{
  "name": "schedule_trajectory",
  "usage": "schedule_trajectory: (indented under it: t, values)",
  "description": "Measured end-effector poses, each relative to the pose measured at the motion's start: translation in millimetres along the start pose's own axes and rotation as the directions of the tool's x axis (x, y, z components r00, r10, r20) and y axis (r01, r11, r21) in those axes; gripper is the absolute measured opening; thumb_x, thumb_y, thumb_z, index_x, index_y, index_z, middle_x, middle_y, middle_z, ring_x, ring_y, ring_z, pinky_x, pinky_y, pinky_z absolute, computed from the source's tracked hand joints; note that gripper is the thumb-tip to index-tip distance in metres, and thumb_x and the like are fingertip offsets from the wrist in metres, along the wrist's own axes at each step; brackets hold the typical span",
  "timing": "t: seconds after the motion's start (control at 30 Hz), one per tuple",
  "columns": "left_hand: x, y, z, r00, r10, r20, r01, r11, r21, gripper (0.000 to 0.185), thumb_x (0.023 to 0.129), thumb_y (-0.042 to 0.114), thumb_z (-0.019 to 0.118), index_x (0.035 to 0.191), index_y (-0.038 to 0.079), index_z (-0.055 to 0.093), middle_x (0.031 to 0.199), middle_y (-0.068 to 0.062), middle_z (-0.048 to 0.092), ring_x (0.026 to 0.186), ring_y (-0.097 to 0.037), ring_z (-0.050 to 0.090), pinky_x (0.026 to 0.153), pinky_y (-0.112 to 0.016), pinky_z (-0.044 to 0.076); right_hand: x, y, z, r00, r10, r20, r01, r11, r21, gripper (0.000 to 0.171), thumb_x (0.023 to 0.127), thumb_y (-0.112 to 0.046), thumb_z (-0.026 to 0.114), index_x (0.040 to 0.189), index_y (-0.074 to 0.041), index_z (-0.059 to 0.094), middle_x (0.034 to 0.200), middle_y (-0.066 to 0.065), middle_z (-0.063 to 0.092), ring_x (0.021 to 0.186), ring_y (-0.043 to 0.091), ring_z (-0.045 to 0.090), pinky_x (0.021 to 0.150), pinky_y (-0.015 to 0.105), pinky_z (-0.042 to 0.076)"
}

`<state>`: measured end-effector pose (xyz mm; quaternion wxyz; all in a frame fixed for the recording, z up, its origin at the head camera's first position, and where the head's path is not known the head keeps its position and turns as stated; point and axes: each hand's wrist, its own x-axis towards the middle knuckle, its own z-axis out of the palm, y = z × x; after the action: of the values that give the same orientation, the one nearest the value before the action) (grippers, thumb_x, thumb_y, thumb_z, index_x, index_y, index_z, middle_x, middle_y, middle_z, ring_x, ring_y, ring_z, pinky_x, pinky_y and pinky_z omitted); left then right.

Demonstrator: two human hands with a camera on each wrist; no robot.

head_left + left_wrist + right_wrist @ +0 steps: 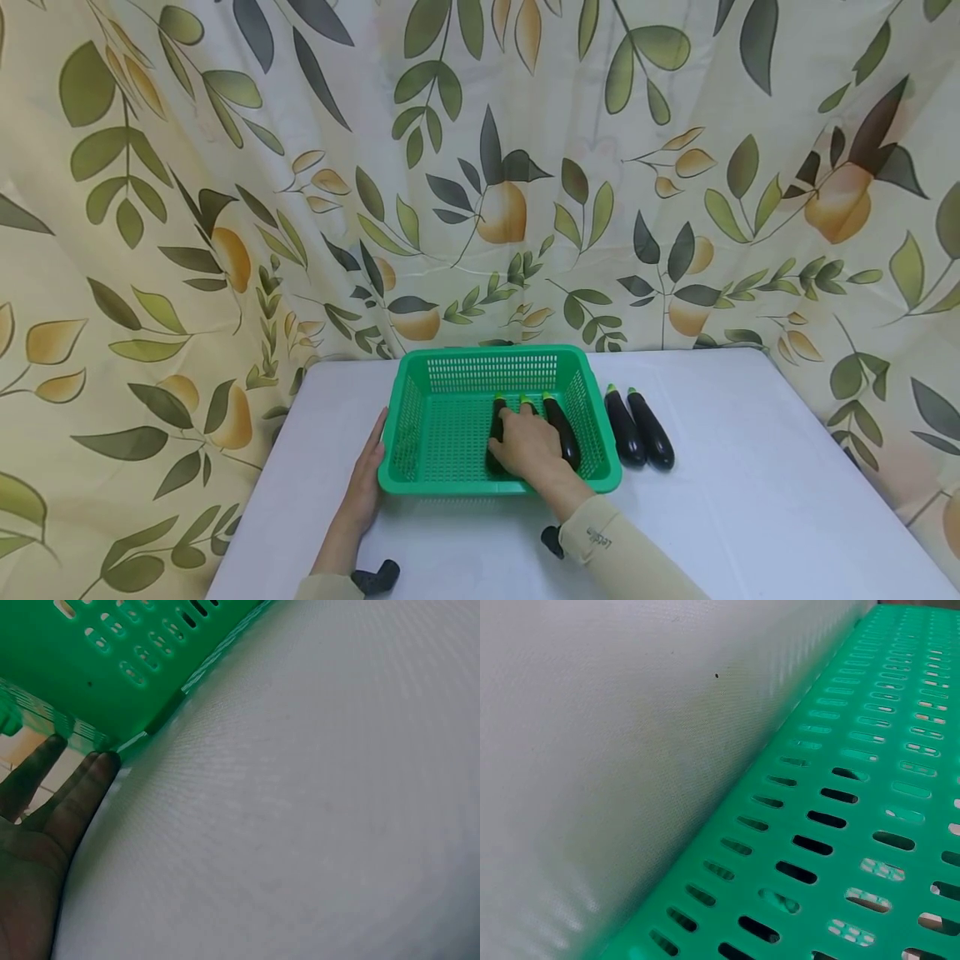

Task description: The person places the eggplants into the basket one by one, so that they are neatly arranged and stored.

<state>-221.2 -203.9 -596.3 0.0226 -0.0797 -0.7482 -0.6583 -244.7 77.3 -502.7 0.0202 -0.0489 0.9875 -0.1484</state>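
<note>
A green plastic basket [450,483] with slotted walls stands on the table. Inside it, on the right half, lie three dark eggplants: a left eggplant [497,463], a middle eggplant [529,406] mostly hidden below my hand, and a right eggplant [564,433]. My right hand [527,443] reaches over the front rim and grips the middle eggplant from above, though its fingertips are partly hidden. Against the basket's left wall rests my left hand [365,483], fingers extended; in the left wrist view those fingers [79,799] lie beside the basket corner. The right wrist view holds only basket wall [840,825] and tabletop.
Two more eggplants, one inner [625,427] and one outer [651,428], lie side by side on the white table [750,500], just right of the basket. Behind the table hangs a curtain [465,275] printed with leaves and fruit.
</note>
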Motion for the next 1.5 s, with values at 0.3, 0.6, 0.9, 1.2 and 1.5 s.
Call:
schedule_trajectory:
  t: [0.3,0.6,0.9,1.2,1.5]
  values:
    - [-2.1,-1.6,-1.0,1.000,-0.010,-0.007,0.010,1.000,0.008,0.055,0.111,0.042,0.018,0.166,0.037,0.019,0.174,0.011,0.018,0.164,-0.027,0.007,0.124,-0.072,0.002,-1,-1,-1,1.000,-0.013,-0.011,0.013,1.000,0.014,0.057,0.095,-0.040,0.074,0.141,-0.010,0.063,0.137,0.024,0.062,0.100,0.034,0.071,0.077,0.053,0.061]
    - [-3.9,-4.6,-2.9,1.000,-0.026,-0.010,0.026,1.000,0.002,0.054,0.111,0.044,0.018,0.165,0.042,0.019,0.174,0.011,0.018,0.164,-0.027,0.006,0.124,-0.072,0.002,-9,3,-19,0.999,-0.046,-0.019,0.046,0.998,0.038,0.054,0.095,-0.041,0.073,0.140,-0.011,0.065,0.142,0.023,0.060,0.113,0.039,0.066,0.085,0.053,0.059]
    - [-2.0,-3.2,-2.5,1.000,-0.022,-0.008,0.022,1.000,0.008,0.054,0.111,0.044,0.018,0.165,0.040,0.019,0.174,0.012,0.018,0.164,-0.027,0.006,0.124,-0.072,0.002,-10,24,-41,0.990,-0.090,-0.111,0.092,0.996,0.016,0.050,0.094,-0.038,0.074,0.135,-0.011,0.068,0.130,0.022,0.064,0.109,0.038,0.060,0.089,0.055,0.056]
    - [0.1,-3.5,-2.4,1.000,-0.005,0.014,0.006,1.000,-0.025,0.053,0.112,0.041,0.019,0.165,0.040,0.019,0.174,0.011,0.017,0.164,-0.027,0.005,0.125,-0.071,0.001,-16,45,-61,0.979,-0.078,-0.186,0.089,0.995,0.049,0.052,0.094,-0.036,0.074,0.137,-0.008,0.066,0.120,0.020,0.064,0.097,0.031,0.057,0.077,0.046,0.054]
    - [1.3,-3.3,-1.6,1.000,0.004,0.026,-0.003,1.000,-0.023,0.054,0.112,0.040,0.020,0.165,0.040,0.019,0.174,0.012,0.017,0.164,-0.028,0.004,0.124,-0.072,0.001,-21,73,-77,0.979,-0.038,-0.201,0.056,0.995,0.086,0.053,0.095,-0.035,0.072,0.140,-0.007,0.063,0.119,0.023,0.064,0.096,0.033,0.059,0.071,0.047,0.054]
